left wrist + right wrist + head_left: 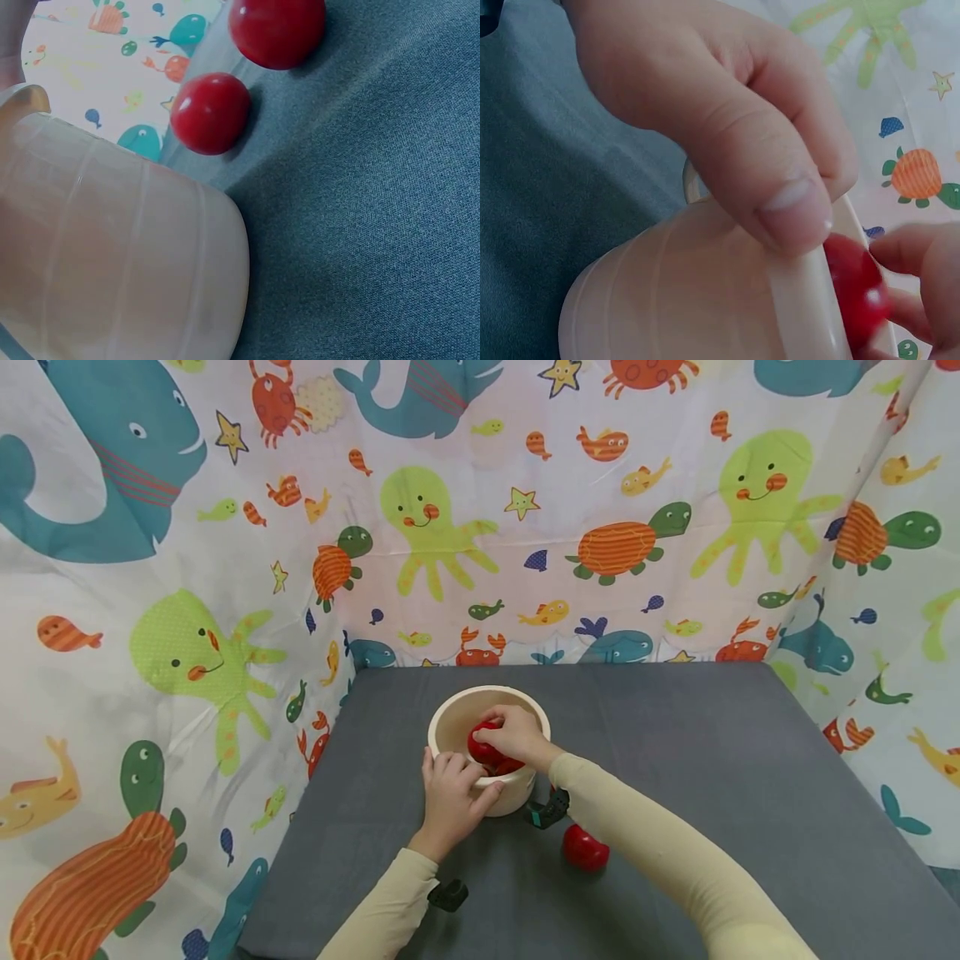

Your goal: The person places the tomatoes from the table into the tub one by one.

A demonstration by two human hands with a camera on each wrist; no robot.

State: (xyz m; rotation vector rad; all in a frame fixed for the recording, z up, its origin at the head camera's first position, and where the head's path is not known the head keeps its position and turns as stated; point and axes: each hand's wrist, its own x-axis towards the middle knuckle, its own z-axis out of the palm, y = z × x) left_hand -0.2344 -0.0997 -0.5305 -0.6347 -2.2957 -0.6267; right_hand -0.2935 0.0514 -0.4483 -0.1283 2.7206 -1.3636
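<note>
L hand (454, 793) has fingers clamped on tub (517, 794) rim, prob. to steady it, while R hand (517, 733) pinches red ball (482, 747) inside, w/ another ball (585, 848) on table (675, 718) nearby.

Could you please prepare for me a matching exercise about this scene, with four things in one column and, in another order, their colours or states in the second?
Things
1. Left grip
2. Right grip
3. Bucket
4. Table

Colours or states
A. Cream-coloured, with something red inside
B. Holds the near side of the bucket's rim
C. Grey, with the bucket standing on it
D. Pinches a round red thing at the bucket's opening

Right pairs: 1-B, 2-D, 3-A, 4-C
</note>
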